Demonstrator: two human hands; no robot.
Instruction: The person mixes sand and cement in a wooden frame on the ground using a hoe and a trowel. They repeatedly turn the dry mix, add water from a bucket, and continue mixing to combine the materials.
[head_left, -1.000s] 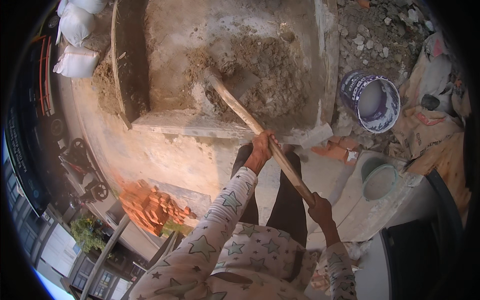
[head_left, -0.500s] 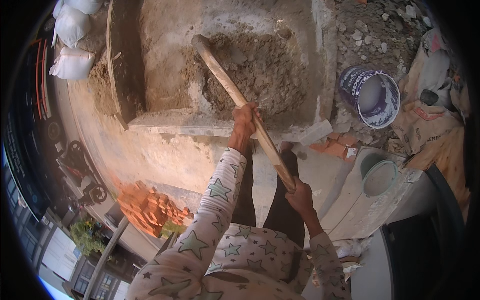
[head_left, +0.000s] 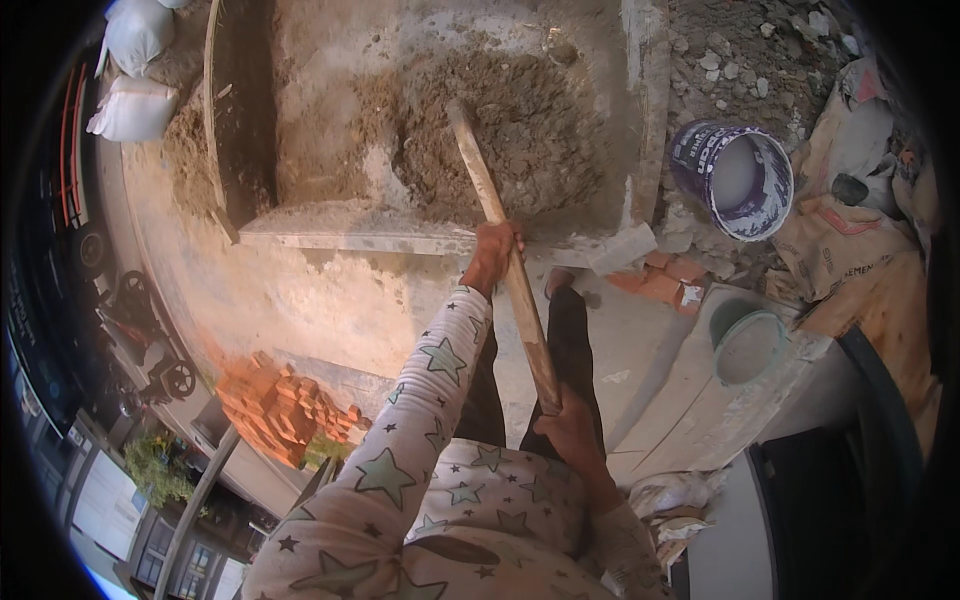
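Note:
My left hand (head_left: 492, 252) is wrapped round the middle of a long wooden tool handle (head_left: 526, 320). Lower down, close to my body, my right hand (head_left: 570, 425) is closed on the handle's near end. The far end slants up and slightly left over a heap of wet grey-brown mortar (head_left: 550, 150); whatever blade it carries is buried or hidden there, so the kind of tool does not show. The mortar lies in a shallow mixing box with a low front board (head_left: 370, 242).
Right of the box stand a purple-and-white paint bucket (head_left: 705, 190) with greyish liquid, a green bucket (head_left: 722, 325), rubble (head_left: 735, 60) and paper cement sacks (head_left: 850, 245). Broken bricks (head_left: 660, 280) lie by the box corner. Stacked orange bricks (head_left: 270, 405) and white sacks (head_left: 135, 108) are leftward.
The handle's far end has swung right and down over the mortar. Its near end and my right hand have shifted left and toward my body, and the handle stands steeper in view.

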